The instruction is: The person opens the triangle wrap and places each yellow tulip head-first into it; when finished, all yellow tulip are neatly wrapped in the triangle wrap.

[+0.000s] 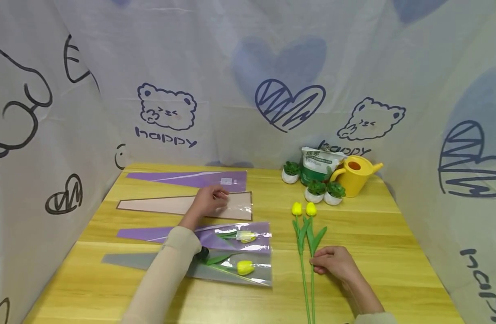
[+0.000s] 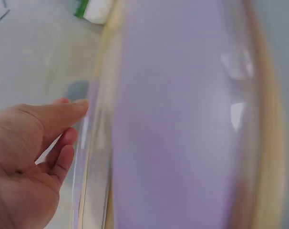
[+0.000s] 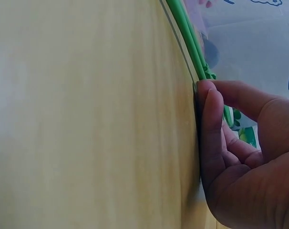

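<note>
My right hand (image 1: 334, 264) pinches the green stem of a yellow artificial tulip (image 1: 311, 209) on the wooden table. Beside it, a second tulip (image 1: 296, 209) lies parallel. In the right wrist view, thumb and fingers (image 3: 212, 112) meet at the green stems (image 3: 187, 36). Over the pale, dark-edged flower sleeve (image 1: 163, 205), my left hand (image 1: 210, 200) has loosely bent fingers with nothing between them; contact with the sleeve cannot be made out. Nearer me, a purple sleeve (image 1: 138, 233) and a grey sleeve (image 1: 128, 259) each contain a yellow tulip, partly hidden by my left arm.
Another purple sleeve (image 1: 183, 179) lies along the table's far edge. At the back right stand a yellow watering can (image 1: 355, 180), a green-and-white bag (image 1: 318, 166) and small potted plants (image 1: 290, 172). Printed white cloth (image 1: 227, 108) hangs around the table (image 1: 365, 229).
</note>
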The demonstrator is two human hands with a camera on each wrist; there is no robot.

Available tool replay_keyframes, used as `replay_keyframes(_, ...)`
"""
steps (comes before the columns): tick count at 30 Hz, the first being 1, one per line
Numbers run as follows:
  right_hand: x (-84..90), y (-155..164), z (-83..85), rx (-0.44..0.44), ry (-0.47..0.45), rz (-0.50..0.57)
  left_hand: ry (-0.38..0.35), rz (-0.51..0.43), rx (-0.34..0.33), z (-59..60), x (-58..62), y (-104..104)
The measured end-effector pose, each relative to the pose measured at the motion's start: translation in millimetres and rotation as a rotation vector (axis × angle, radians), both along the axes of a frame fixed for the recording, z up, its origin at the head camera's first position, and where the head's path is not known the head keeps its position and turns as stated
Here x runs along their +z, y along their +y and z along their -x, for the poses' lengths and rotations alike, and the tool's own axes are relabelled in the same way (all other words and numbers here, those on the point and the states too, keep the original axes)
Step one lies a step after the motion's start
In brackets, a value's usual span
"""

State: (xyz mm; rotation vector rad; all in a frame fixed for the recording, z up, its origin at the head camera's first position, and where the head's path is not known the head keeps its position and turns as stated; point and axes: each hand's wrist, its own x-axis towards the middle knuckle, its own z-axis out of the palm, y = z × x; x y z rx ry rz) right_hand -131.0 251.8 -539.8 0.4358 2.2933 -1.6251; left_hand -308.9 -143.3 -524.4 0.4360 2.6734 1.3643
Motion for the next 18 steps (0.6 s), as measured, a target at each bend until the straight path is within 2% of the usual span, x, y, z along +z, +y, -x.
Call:
replay_keyframes(3, 1.2, 0.8, -0.5, 0.001, -0.001, 0.015, -0.025, -0.064, 0.0, 0.3, -1.1, 9.9)
replay_keyframes(8, 1.5, 1.0, -0.7, 0.004, -0.007, 0.037, -0.085, -0.071, -0.022, -3.0, -13.0, 16.5)
replay_keyframes(11, 1.2, 0.9, -0.2, 0.007, -0.011, 0.044, -0.117, -0.087, 0.0, -6.0, -18.2, 16.6)
replay_keyframes(18, 4.7, 0.8, -0.3, -0.002, -0.021, 0.028, -0.126, -0.118, 0.058, -5.7, -22.0, 19.1)
